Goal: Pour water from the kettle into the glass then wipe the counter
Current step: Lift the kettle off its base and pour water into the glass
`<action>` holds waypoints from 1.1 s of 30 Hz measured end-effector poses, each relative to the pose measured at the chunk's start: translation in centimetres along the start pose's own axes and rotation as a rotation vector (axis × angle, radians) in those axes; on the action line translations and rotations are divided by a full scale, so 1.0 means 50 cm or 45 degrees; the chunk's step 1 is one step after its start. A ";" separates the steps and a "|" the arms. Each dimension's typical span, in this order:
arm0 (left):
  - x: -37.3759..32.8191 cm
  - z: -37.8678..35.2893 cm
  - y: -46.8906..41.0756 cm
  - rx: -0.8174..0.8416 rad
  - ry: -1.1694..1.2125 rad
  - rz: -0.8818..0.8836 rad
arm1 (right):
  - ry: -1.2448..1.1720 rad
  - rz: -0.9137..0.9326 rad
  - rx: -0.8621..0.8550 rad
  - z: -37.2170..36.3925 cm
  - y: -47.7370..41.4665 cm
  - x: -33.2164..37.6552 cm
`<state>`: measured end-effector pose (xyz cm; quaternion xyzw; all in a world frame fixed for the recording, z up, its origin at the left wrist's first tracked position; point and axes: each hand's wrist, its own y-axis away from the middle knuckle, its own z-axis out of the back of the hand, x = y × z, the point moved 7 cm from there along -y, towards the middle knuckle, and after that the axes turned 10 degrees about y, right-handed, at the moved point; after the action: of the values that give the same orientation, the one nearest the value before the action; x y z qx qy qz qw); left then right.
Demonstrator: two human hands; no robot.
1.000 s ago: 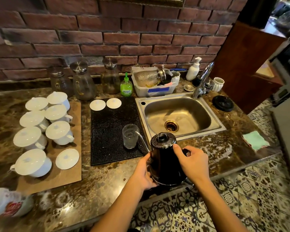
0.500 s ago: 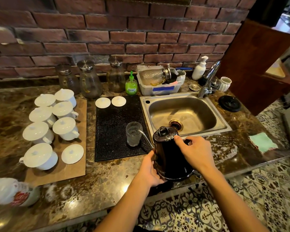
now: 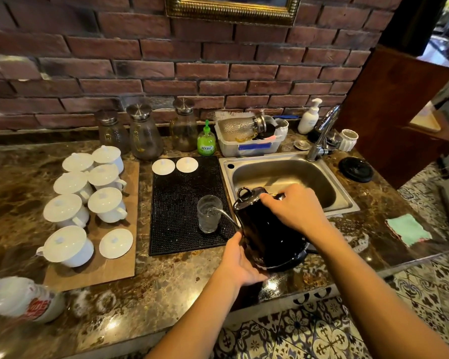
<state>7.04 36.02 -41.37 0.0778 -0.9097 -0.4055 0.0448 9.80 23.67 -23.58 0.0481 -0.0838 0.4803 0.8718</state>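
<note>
Kettle (image 3: 265, 229): black, tilted, spout over the glass (image 3: 209, 213) left of both hands.
Right hand (image 3: 293, 208): clasps its handle.
Left hand (image 3: 240, 260): cups its base.

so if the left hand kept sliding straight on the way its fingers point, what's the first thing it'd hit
Likely the kettle itself: the left hand already cups its lower body, fingers pointing up and right into it. Depth is unclear, though.

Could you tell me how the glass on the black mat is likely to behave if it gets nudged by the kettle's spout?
The glass looks tall and narrow, so a nudge from the spout near its rim could tip it. The textured mat probably resists sliding, which favours tipping. The glass appears thin and clear, so likely fragile.
</note>
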 end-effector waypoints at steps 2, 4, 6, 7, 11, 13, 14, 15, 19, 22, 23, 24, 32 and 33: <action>0.001 -0.011 0.002 0.033 0.028 0.011 | 0.059 -0.002 0.016 0.010 -0.020 0.015; 0.001 -0.024 0.006 0.075 0.055 0.018 | 0.081 -0.005 0.018 0.020 -0.036 0.028; -0.001 -0.036 0.009 0.113 0.073 0.017 | 0.090 0.012 0.034 0.026 -0.050 0.043; -0.003 -0.041 0.011 0.127 0.073 0.011 | 0.089 0.020 0.047 0.029 -0.055 0.051; -0.015 -0.060 0.023 0.146 0.067 -0.018 | 0.108 0.087 0.070 0.041 -0.074 0.088; -0.018 -0.070 0.026 0.159 0.075 -0.027 | 0.161 0.130 0.075 0.046 -0.083 0.108; -0.019 -0.074 0.026 0.175 0.077 -0.034 | 0.198 0.149 0.083 0.047 -0.087 0.117; -0.019 -0.079 0.026 0.198 0.077 -0.040 | 0.229 0.161 0.090 0.049 -0.091 0.127; -0.019 -0.092 0.032 0.310 0.094 -0.041 | 0.280 0.232 0.078 0.058 -0.101 0.155; -0.026 -0.093 0.034 0.341 0.102 -0.053 | 0.304 0.285 0.060 0.061 -0.102 0.165; -0.027 -0.092 0.035 0.338 0.108 -0.053 | 0.308 0.294 0.057 0.062 -0.102 0.167; -0.026 -0.091 0.035 0.332 0.118 -0.049 | 0.315 0.299 0.055 0.062 -0.103 0.168; -0.016 -0.105 0.040 0.268 0.216 -0.035 | 0.361 0.316 -0.004 0.082 -0.103 0.178; -0.018 -0.107 0.040 0.259 0.223 -0.043 | 0.356 0.313 -0.012 0.085 -0.103 0.179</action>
<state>8.48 33.57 -36.34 0.1324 -0.9373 -0.3035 0.1089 18.42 27.63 -17.73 -0.0336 0.0307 0.5847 0.8100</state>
